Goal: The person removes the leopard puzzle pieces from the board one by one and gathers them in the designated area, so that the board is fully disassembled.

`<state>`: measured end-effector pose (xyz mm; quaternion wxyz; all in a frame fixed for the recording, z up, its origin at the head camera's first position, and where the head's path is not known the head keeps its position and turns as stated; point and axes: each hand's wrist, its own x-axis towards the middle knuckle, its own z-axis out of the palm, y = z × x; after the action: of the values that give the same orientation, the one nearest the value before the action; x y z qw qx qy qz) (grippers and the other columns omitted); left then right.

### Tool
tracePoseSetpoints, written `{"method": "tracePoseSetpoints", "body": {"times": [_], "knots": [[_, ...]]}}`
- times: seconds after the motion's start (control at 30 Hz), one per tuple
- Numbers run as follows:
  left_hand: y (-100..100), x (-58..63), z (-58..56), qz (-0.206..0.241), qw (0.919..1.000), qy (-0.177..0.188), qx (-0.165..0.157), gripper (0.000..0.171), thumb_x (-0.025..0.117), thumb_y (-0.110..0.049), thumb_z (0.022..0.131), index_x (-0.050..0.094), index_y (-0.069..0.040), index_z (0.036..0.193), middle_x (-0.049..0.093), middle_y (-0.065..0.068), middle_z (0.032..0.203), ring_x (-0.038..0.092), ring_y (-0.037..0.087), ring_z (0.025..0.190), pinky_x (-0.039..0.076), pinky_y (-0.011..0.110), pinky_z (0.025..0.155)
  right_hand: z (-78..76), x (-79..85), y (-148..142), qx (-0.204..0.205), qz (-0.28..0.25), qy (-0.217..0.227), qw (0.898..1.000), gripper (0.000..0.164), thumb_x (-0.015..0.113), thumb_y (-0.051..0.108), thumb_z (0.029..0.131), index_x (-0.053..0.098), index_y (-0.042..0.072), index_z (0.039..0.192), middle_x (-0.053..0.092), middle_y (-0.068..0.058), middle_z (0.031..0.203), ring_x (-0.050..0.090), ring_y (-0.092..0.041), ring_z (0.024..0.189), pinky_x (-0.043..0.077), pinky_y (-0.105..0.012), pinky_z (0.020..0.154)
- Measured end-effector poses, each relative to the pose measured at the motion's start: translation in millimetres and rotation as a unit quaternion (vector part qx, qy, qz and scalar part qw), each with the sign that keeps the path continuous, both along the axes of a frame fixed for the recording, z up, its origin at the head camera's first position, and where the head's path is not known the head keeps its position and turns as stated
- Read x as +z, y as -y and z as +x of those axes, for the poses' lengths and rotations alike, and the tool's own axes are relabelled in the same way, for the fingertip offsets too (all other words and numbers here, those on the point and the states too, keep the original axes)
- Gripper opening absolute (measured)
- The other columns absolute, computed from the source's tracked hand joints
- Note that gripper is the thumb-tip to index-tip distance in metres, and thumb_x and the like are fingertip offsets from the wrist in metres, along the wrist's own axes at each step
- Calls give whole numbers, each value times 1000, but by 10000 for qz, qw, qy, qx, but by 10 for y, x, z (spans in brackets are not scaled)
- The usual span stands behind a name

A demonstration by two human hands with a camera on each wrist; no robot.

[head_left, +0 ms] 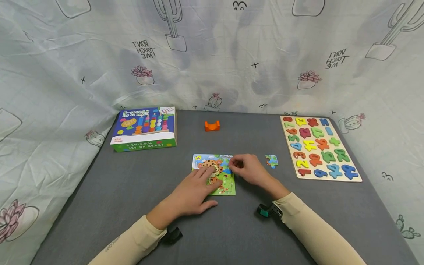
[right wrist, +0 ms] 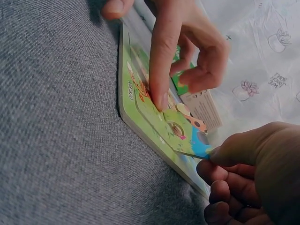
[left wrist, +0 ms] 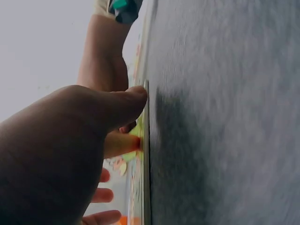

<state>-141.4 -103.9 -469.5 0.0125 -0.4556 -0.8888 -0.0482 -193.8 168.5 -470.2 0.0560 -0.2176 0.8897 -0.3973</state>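
Note:
A jigsaw puzzle board (head_left: 230,189) with a cartoon animal picture lies flat on the grey table. My left hand (head_left: 195,189) is spread over its left part, and the index fingertip (right wrist: 161,101) presses on the picture. At the board's right edge my right hand (head_left: 248,169) pinches the blue end of a green-and-blue puzzle piece (right wrist: 190,136) between thumb and index finger. The pinched end is lifted, so the piece tilts over the board, its other end near the left fingertip. One loose puzzle piece (head_left: 271,160) lies to the right of my right hand.
A bead-set box (head_left: 144,129) stands at the back left. Behind the puzzle is a small orange block (head_left: 212,126) with a curved top. A wooden board of colourful number and sign shapes (head_left: 322,149) lies to the right. A patterned white cloth (head_left: 232,84) hangs behind the table.

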Motion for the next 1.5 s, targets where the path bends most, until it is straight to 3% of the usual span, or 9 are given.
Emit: {"method": "tracePoseSetpoints", "body": {"times": [0.2,0.47,0.77,1.07,1.5], "knots": [[-60,9,70,-209,9994,-263,-55,65,61,-61,107,62,-18,155,57,6,142,53,26,131,48,48,111,7,-3,-5,-94,-7,41,9999,6,76,11,103,80,13,99,72,8,87,66,-10,79,56,-36,75],[-74,23,101,-166,9994,-298,-7,65,57,-64,107,60,-19,154,57,5,141,54,27,129,50,50,109,-9,-7,-29,-240,-60,69,9997,6,75,12,104,81,13,101,74,7,88,67,-11,79,56,-36,74],[-55,-41,67,-127,9990,-430,16,42,70,-34,108,66,-25,149,59,3,130,57,26,120,54,48,100,41,128,-154,-345,-99,-78,9993,6,76,15,104,82,14,104,75,7,91,68,-12,81,57,-39,76],[-53,-34,53,-48,9993,-320,165,42,71,-32,108,68,-28,149,60,4,133,58,26,123,54,47,101,130,307,-528,-727,35,-143,9972,6,76,15,104,82,13,105,76,3,98,67,-16,84,56,-37,74],[-28,-41,53,166,9996,-199,127,41,71,-31,107,68,-28,148,61,4,133,57,26,123,53,48,100,354,383,-1252,-946,449,-214,9943,7,76,13,104,82,10,106,75,2,96,64,-19,81,54,-29,70]]}}
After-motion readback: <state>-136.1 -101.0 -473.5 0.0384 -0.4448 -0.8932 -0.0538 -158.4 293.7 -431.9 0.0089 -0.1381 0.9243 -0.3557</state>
